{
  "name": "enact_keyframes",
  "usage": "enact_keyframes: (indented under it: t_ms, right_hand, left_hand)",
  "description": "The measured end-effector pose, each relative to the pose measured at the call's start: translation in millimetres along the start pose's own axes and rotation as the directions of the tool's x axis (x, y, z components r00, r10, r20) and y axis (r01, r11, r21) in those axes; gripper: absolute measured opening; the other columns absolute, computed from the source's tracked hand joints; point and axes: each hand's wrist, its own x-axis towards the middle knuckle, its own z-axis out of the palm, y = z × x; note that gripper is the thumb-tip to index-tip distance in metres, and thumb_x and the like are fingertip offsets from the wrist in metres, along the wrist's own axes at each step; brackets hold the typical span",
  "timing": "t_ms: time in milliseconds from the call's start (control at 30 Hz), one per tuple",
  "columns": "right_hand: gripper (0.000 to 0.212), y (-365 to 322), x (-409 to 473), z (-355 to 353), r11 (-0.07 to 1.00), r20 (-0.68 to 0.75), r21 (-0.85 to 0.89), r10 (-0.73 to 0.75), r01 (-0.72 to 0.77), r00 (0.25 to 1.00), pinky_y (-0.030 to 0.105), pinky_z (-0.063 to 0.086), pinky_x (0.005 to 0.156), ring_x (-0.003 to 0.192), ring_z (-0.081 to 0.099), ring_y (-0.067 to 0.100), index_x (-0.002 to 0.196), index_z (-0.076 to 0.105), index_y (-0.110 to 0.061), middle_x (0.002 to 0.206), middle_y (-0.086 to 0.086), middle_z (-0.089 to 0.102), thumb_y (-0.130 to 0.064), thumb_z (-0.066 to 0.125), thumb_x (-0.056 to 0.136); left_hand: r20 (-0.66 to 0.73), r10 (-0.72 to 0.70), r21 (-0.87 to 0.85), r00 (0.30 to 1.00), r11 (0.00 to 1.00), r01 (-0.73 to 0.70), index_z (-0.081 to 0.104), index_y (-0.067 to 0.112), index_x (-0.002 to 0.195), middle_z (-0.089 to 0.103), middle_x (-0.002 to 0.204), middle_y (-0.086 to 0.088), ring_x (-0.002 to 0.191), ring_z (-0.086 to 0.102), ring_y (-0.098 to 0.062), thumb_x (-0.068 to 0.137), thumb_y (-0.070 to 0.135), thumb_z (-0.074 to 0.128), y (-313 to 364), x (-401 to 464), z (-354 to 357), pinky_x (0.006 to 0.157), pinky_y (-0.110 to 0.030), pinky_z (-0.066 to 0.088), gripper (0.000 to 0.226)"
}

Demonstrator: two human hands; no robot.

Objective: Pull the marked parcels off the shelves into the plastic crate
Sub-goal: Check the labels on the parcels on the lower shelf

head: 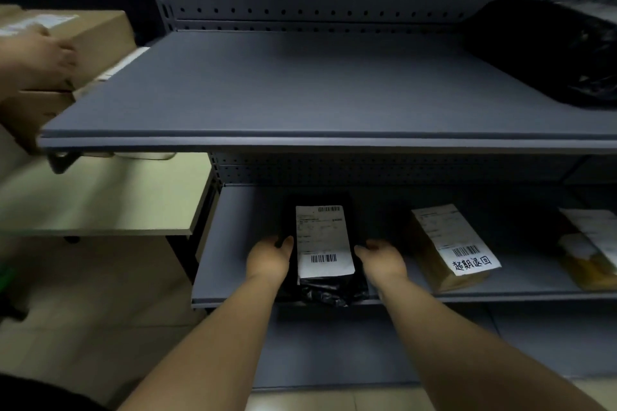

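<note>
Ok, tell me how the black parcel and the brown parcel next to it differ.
The black parcel is glossy crinkled plastic; the brown parcel looks like paper or card. The black parcel sits between the left hand and the right hand; nothing touches the brown parcel. The brown parcel's label has handwritten characters; the black parcel's label shows only print. Both lie flat on the lower shelf with barcoded white labels.
</note>
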Motion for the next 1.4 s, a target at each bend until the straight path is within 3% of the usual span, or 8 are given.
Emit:
enact_keyframes:
  t_ms: [200, 533, 667, 800, 967, 1100, 1300, 1400]
  right_hand:
    - [0.027, 1.9, 8.3, 11.9, 0.942, 0.085, 0.318, 0.087, -0.110, 0.993, 0.043, 0.050, 0.091, 0.102, 0.060, 0.038, 0.108, 0.063, 0.002, 0.111, 0.023, 0.064, -0.018, 0.056, 0.091]
    - [0.030, 8.4, 15.8, 17.9, 0.810, 0.223, 0.533, 0.143, -0.243, 0.964, 0.016, 0.041, 0.035, 0.057, 0.054, 0.011, 0.063, 0.056, -0.018, 0.059, -0.005, 0.057, -0.025, 0.056, 0.093]
    - [0.025, 10.0, 8.6, 12.2, 0.812, 0.276, 0.529, 0.112, -0.248, 0.955, 0.019, 0.045, 0.041, 0.059, 0.058, 0.012, 0.067, 0.061, -0.017, 0.056, -0.005, 0.065, -0.027, 0.060, 0.090]
    - [0.030, 12.7, -5.0, 2.9, 0.856, 0.256, 0.491, 0.032, -0.159, 0.966, 0.029, 0.050, 0.074, 0.088, 0.063, 0.021, 0.110, 0.066, -0.010, 0.103, 0.008, 0.070, -0.032, 0.061, 0.089]
    - [0.053, 11.3, -30.8, -16.2, 0.840, 0.209, 0.530, 0.003, -0.116, 0.978, 0.026, 0.048, 0.069, 0.072, 0.054, 0.013, 0.138, 0.046, -0.012, 0.123, 0.011, 0.063, -0.028, 0.061, 0.090]
    - [0.051, 12.0, -47.5, -28.0, 0.817, 0.164, 0.570, -0.010, -0.087, 0.986, 0.017, 0.035, 0.047, 0.054, 0.038, 0.003, 0.136, 0.046, -0.008, 0.083, 0.001, 0.060, -0.021, 0.062, 0.090]
    - [0.011, 13.9, -64.7, -35.1, 0.786, 0.106, 0.618, -0.036, -0.038, 0.994, 0.008, 0.038, 0.035, 0.035, 0.051, -0.004, 0.083, 0.060, -0.018, 0.074, -0.005, 0.066, -0.009, 0.063, 0.088]
    - [0.006, 13.5, -71.0, -34.9, 0.782, 0.106, 0.623, -0.050, -0.027, 0.993, 0.011, 0.042, 0.041, 0.046, 0.059, -0.003, 0.089, 0.067, -0.012, 0.079, 0.000, 0.071, -0.008, 0.064, 0.087]
  left_hand:
    - [0.012, -0.109, -0.262, 0.994, 0.959, 0.109, 0.063, 0.006, 0.086, 0.059, 0.082, -0.012, 0.080, 0.054, -0.030, 0.095, 0.034, 0.049, -5.3, 6.6, 17.7, 0.070, -0.030, 0.040, 0.032]
    - [0.114, -0.137, -0.558, 0.984, 0.811, 0.177, 0.062, 0.013, 0.079, 0.067, 0.089, -0.011, 0.089, 0.063, -0.032, 0.096, 0.032, 0.048, -5.7, 3.4, 32.2, 0.087, -0.042, 0.051, 0.029]
    - [0.105, -0.093, -0.601, 0.990, 0.787, 0.138, 0.062, 0.017, 0.071, 0.067, 0.078, -0.005, 0.080, 0.063, -0.027, 0.095, 0.027, 0.050, -1.5, -8.9, 26.1, 0.079, -0.039, 0.050, 0.028]
    - [0.081, -0.036, -0.615, 0.996, 0.784, 0.079, 0.061, 0.017, 0.077, 0.066, 0.077, 0.003, 0.074, 0.063, -0.015, 0.093, 0.026, 0.054, 1.1, -28.2, 16.3, 0.066, -0.028, 0.050, 0.020]
    - [0.039, 0.008, -0.658, 0.999, 0.753, 0.020, 0.062, 0.014, 0.110, 0.065, 0.080, 0.012, 0.074, 0.061, -0.002, 0.091, 0.021, 0.059, 2.5, -55.0, 5.6, 0.059, -0.015, 0.047, 0.021]
    - [-0.008, 0.007, -0.688, 1.000, 0.725, -0.011, 0.063, 0.011, 0.114, 0.065, 0.077, 0.017, 0.069, 0.062, 0.004, 0.089, 0.016, 0.062, 4.3, -74.5, 1.8, 0.057, -0.011, 0.048, 0.025]
    - [-0.028, 0.009, -0.737, 1.000, 0.676, -0.026, 0.065, 0.012, 0.105, 0.070, 0.087, 0.005, 0.079, 0.066, -0.007, 0.088, 0.008, 0.062, 6.7, -93.8, -2.9, 0.066, -0.016, 0.050, 0.018]
    - [-0.053, 0.006, -0.742, 0.999, 0.669, -0.043, 0.066, 0.012, 0.101, 0.070, 0.087, 0.002, 0.079, 0.066, -0.010, 0.088, 0.007, 0.063, 5.7, -96.3, -4.1, 0.068, -0.019, 0.051, 0.014]
